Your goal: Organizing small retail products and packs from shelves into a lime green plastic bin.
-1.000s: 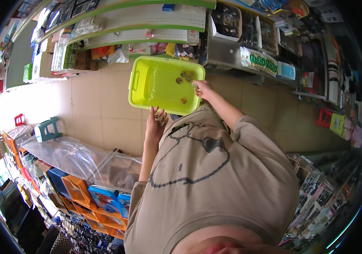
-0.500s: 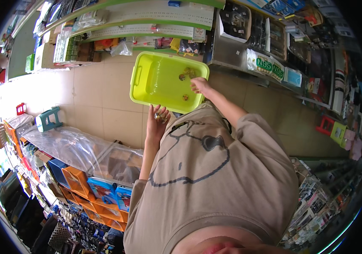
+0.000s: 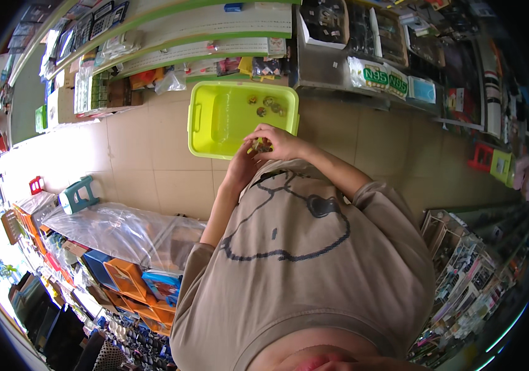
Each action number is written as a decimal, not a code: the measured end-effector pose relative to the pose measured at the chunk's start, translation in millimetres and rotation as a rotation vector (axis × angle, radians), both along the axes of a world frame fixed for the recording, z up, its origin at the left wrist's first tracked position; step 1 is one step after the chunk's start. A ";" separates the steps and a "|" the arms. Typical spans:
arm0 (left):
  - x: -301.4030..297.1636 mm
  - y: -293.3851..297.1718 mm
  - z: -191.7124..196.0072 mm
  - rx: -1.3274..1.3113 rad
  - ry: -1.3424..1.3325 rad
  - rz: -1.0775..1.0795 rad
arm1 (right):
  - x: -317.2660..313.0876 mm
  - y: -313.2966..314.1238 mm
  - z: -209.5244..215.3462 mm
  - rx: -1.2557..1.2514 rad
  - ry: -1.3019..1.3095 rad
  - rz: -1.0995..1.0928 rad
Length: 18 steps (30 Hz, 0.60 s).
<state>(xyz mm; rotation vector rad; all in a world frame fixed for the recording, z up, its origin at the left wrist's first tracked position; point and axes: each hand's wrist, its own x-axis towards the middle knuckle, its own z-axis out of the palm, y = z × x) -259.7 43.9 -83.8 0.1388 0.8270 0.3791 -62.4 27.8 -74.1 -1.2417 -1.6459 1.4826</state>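
My left hand [image 3: 241, 166] is cupped at the near edge of a lime-green plastic tub [image 3: 221, 114], holding several small patterned balls [image 3: 262, 146] in brown and gold tones. Over them curls my right hand [image 3: 284, 143], its fingertips meeting the balls and the left fingers. Its grip is partly hidden, so how many balls it pinches I cannot make out. Inside the tub, toward its far right corner, lie several more small balls [image 3: 270, 104] of the same look.
Beyond the tub run shelves with green edges [image 3: 233, 34] and a metal counter [image 3: 323, 71] with boxes. Plastic sheeting [image 3: 125, 229] covers goods at left, beside a teal stool [image 3: 80, 193]. A wire rack [image 3: 456, 260] stands at right. The floor [image 3: 134, 145] is tiled.
My right hand has come out of the tub and moved left to the balls in my left hand. The left hand has shifted right and up. More balls show at the tub's far right.
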 end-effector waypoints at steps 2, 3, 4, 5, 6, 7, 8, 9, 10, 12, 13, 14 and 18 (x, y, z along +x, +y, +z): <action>7.3 1.8 4.6 0.016 0.019 0.021 | 0.0 -5.5 -2.6 0.032 0.040 -0.076; 9.3 1.6 7.5 0.032 0.037 0.046 | 0.2 -7.7 -3.5 0.063 0.079 -0.148; 12.3 2.0 16.3 0.030 0.038 0.048 | 2.2 -8.3 -4.3 0.061 0.080 -0.146; 16.0 2.5 28.3 0.050 0.061 0.049 | 5.7 -7.7 -4.2 0.012 0.113 -0.108; 17.7 1.9 34.0 0.068 0.085 0.053 | 8.9 -6.9 -3.8 -0.038 0.145 -0.067; 14.9 1.2 29.7 0.066 0.087 0.063 | 10.7 -5.7 -0.8 -0.040 0.147 -0.057; 8.8 1.1 20.6 0.035 0.048 0.033 | 11.3 -3.6 3.2 -0.088 0.175 -0.033; 2.7 0.1 11.9 0.005 0.009 0.006 | 11.3 -1.9 4.8 -0.136 0.204 -0.007; -0.6 -1.0 6.7 0.002 0.012 0.016 | 11.8 -1.4 1.4 -0.141 0.206 0.003; -7.7 -5.3 -3.0 -0.088 -0.039 0.043 | 11.5 -0.7 -11.6 -0.084 0.136 -0.046; -6.1 -6.1 2.9 -0.092 -0.037 0.056 | 11.0 0.6 -14.5 -0.100 0.173 -0.102; -3.6 -6.6 10.5 -0.078 0.086 0.093 | 12.1 1.4 -16.9 -0.105 0.175 -0.089; -26.2 -14.5 -8.1 -0.033 0.197 0.191 | 15.2 10.0 -20.8 0.032 0.083 -0.186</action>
